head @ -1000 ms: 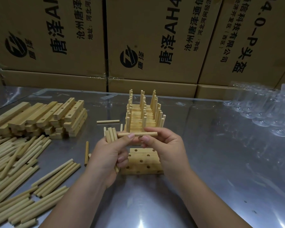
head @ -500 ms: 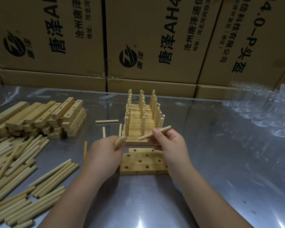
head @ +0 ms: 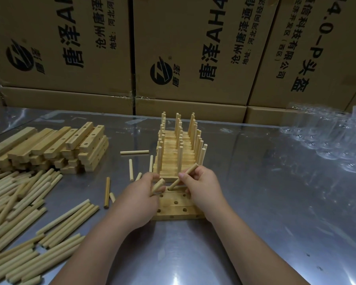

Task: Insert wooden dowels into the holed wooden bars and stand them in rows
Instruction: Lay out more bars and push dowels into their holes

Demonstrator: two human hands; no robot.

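Three holed wooden bars [head: 178, 208] lie side by side flat on the metal table, holes up. My right hand [head: 203, 187] pinches a dowel [head: 184, 176], tilted, its lower tip at a hole of the far bar. My left hand [head: 141, 193] grips another dowel [head: 158, 186], slanted over the bars' left end. Just behind stand rows of finished bars with upright dowels [head: 180, 148].
A stack of holed bars [head: 49, 147] sits at the left, with a big heap of long dowels [head: 25, 214] in front of it. Loose short dowels [head: 134, 152] lie near the rows. Clear plastic wrap [head: 327, 140] is at right; cardboard boxes [head: 193, 48] back the table.
Both hands have come down from chest height to the flat bars. The right hand took one dowel from the left and tipped it into a hole; the left keeps a dowel.
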